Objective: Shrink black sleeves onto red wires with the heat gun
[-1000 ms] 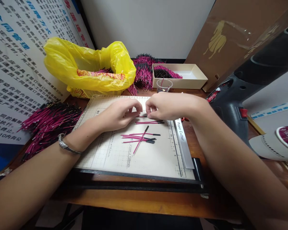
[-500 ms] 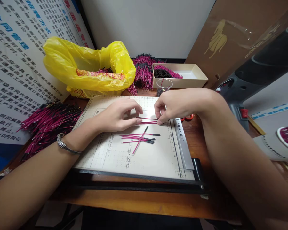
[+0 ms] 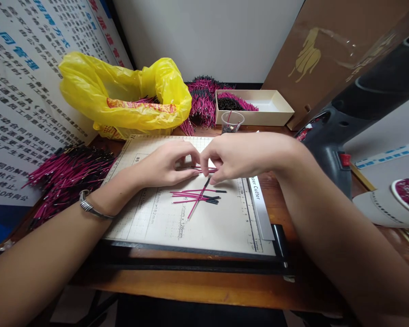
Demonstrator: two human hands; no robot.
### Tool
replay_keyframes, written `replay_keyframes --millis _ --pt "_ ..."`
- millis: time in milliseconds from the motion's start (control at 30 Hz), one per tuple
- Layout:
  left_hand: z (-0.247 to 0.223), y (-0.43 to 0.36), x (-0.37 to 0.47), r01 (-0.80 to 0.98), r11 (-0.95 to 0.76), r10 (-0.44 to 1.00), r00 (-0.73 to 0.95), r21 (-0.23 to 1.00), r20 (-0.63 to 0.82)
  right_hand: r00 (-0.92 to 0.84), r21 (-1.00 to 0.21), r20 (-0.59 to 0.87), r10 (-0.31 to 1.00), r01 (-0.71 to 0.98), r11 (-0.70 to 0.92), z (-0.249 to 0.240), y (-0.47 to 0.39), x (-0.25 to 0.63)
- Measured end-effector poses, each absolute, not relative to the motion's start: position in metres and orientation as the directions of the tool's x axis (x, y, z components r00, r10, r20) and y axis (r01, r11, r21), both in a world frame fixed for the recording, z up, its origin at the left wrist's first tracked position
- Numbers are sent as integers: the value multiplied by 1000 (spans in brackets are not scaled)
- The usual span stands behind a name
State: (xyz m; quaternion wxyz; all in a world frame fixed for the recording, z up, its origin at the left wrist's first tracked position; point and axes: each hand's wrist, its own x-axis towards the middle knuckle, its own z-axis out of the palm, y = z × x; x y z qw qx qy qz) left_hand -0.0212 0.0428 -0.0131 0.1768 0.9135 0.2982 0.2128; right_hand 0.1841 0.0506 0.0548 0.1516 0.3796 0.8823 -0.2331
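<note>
My left hand (image 3: 172, 163) rests on the white board of a paper cutter (image 3: 211, 231), its thumb and fingertips closed on the ends of a few thin magenta wires (image 3: 201, 170). Close beside it, my right hand (image 3: 241, 156) bends down from the right, thumb and forefinger around the black end of a slanting magenta wire (image 3: 197, 206). That wire crosses several loose magenta wires (image 3: 184, 195) with black sleeves, lying flat on the board. My right hand partly hides the wires between the two hands.
Behind the board are a yellow plastic bag (image 3: 122, 113), a heap of wires (image 3: 202, 102), a clear cup (image 3: 232, 120) and a shallow box (image 3: 276, 106) holding wires. More wires (image 3: 71, 177) pile up at left. At right stand a grey device (image 3: 354, 109) and a paper cup (image 3: 378, 206).
My right hand has moved left, from the right ends of the upper wires to the black end of the slanting wire. My left hand has hardly moved.
</note>
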Motion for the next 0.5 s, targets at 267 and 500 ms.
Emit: replay_keyframes --millis 267,500 --pt "-11 43 -22 499 -742 638 730 448 244 -568 -193 -502 652 809 556 54 46 178" --pt "-10 41 -19 487 -738 643 718 467 267 -438 -62 -520 733 875 479 53 57 190"
